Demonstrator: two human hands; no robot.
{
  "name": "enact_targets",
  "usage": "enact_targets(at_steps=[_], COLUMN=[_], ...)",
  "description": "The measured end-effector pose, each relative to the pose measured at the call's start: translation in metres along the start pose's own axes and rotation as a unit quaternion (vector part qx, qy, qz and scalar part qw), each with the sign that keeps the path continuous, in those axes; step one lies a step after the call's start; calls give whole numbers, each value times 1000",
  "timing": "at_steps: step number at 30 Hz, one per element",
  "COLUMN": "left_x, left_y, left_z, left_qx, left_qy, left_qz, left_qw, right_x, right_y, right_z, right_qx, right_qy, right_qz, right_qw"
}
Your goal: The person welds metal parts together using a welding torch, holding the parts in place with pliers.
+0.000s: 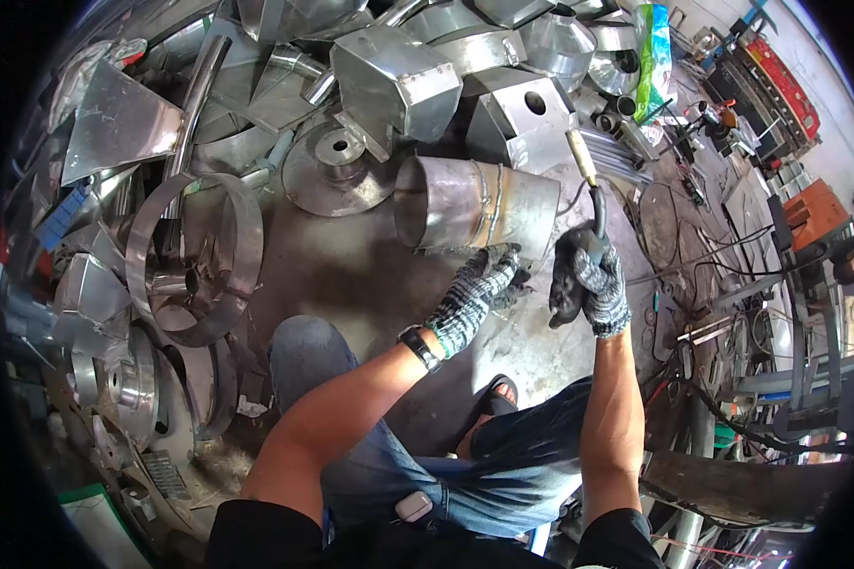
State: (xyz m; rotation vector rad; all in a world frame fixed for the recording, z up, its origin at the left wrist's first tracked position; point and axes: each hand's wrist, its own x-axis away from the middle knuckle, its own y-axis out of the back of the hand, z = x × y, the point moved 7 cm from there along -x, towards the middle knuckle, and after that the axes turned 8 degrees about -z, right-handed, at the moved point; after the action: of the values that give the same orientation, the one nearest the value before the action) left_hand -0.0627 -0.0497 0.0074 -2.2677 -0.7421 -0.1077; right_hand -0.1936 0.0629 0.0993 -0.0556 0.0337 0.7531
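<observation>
Curled close together in a knit glove, fingers of the left hand (484, 284) on the near lower edge of the welded steel pipe section (474, 204), lying on its side on the concrete floor (351, 275), open end facing left. Wrapped tight around the dark grip of a welding torch (590, 190), gloved fingers of the right hand (598, 284); pale torch end pointing far, past the pipe's right end. Something black bunched under that palm, unclear what. Black watch (419, 347) on the left wrist. Left of the pipe, a flanged disc (337, 166); farther left, a wide steel ring (247, 237) on edge. Near, a sandalled foot (501, 389).
</observation>
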Motion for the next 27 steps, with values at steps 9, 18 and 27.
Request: enact_targets(at_steps=[9,18,27], left_x=[9,13,-25], left_y=[-6,12,66], left_z=[-28,-48,-70], left_qx=[-238,-148,211], left_qy=[-179,-200,-105], left_qz=[-3,-99,-132], left_qw=[954,963,963], right_x=[7,19,56], right_y=[-15,-105,-98], right_z=[14,-16,44], right_qx=[-3,315,296], right_qy=[-3,277,178], right_qz=[0,-38,176], right_qw=[1000,907,922])
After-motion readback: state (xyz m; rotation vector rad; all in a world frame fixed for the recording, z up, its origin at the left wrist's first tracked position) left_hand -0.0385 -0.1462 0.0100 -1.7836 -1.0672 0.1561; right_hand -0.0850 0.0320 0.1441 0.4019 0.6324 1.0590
